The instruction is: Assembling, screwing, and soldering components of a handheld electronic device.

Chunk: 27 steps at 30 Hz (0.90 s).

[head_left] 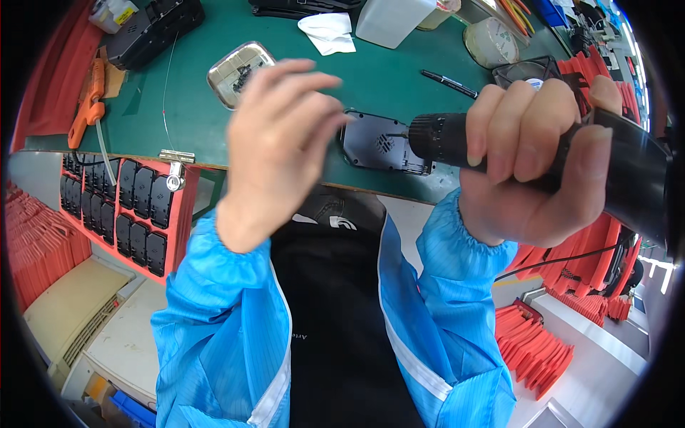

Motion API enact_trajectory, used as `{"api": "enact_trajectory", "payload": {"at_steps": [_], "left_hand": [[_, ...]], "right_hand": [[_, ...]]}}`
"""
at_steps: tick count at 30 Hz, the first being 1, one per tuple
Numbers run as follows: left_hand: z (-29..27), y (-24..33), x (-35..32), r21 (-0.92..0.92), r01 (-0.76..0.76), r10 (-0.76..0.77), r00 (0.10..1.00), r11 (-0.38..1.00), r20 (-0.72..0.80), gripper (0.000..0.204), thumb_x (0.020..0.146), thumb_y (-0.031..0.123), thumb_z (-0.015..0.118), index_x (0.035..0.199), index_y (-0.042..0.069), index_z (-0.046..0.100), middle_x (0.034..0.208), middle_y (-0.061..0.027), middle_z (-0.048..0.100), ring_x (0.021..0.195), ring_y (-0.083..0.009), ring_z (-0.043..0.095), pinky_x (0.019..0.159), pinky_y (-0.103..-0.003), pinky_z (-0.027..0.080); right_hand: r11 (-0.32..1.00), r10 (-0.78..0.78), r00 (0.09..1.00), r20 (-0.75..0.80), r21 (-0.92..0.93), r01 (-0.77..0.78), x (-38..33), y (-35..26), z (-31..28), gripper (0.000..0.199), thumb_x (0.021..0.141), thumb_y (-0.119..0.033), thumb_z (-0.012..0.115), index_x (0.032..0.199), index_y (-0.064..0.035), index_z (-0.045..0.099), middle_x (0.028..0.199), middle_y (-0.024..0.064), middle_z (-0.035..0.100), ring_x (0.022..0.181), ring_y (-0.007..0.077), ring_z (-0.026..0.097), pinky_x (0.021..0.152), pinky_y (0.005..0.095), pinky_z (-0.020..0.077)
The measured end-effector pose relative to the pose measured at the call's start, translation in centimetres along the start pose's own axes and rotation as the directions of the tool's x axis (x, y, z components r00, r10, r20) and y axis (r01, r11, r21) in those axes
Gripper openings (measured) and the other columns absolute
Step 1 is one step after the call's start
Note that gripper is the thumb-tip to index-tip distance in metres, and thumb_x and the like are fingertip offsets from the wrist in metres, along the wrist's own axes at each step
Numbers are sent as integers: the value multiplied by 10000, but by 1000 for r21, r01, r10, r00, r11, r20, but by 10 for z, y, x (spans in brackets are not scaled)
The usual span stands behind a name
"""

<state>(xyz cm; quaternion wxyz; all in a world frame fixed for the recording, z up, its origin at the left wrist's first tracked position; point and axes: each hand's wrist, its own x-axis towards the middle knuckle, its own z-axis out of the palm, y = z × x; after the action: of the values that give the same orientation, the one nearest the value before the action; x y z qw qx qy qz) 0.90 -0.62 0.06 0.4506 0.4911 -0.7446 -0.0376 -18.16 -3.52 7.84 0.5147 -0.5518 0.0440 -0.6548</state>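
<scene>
My right hand [535,150] is wrapped round a black electric screwdriver [439,135] with a ribbed collar. Its thin bit points left, over a dark grey plastic housing [374,143] with a round speaker grille; whether the bit touches it I cannot tell. The housing lies near the table's front edge. Left of it, my left hand [278,135] is raised, blurred, fingers bent and apart; the thumb is hidden, and nothing shows in the fingers. Behind that hand sits a small metal tray [221,75] with small dark parts, partly covered by the fingers.
On the green table [193,135] are a marker pen [448,83], white tissue [328,32], a white container [392,20] and a tape roll [491,43]. An orange glue gun [87,110] lies at left. Below hangs a red rack [182,235] of black parts, beside a metal clip [175,171].
</scene>
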Motion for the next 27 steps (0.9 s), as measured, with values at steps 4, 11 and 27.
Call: {"api": "enact_trajectory", "payload": {"at_steps": [4,11,27], "left_hand": [[-19,-40,6,181,27,-14,997,983,-75,170,777,11,809,923,47,730,1064,-72,745,1117,-330,652,909,-424,549],[-18,-13,-1,-47,63,-53,979,997,198,545,723,126,887,1235,53,717,1267,-114,703,1264,-359,594,1063,-452,488],[13,5,-9,-208,23,49,942,978,333,676,653,150,915,1276,28,682,1248,-126,669,1185,-362,608,969,-451,530]], "right_hand": [[992,39,999,-16,-116,-41,-7,-6,-2,417,1054,-250,495,1401,-21,468,701,6,497,525,118,448,528,320,425],[973,89,996,-9,-211,-89,-18,-14,-5,457,1053,-237,498,1445,-19,412,696,6,508,524,118,468,520,320,436],[950,154,987,-45,-267,-160,-29,-12,0,476,1013,-189,587,1416,-30,391,672,20,536,508,136,507,516,313,462]]}}
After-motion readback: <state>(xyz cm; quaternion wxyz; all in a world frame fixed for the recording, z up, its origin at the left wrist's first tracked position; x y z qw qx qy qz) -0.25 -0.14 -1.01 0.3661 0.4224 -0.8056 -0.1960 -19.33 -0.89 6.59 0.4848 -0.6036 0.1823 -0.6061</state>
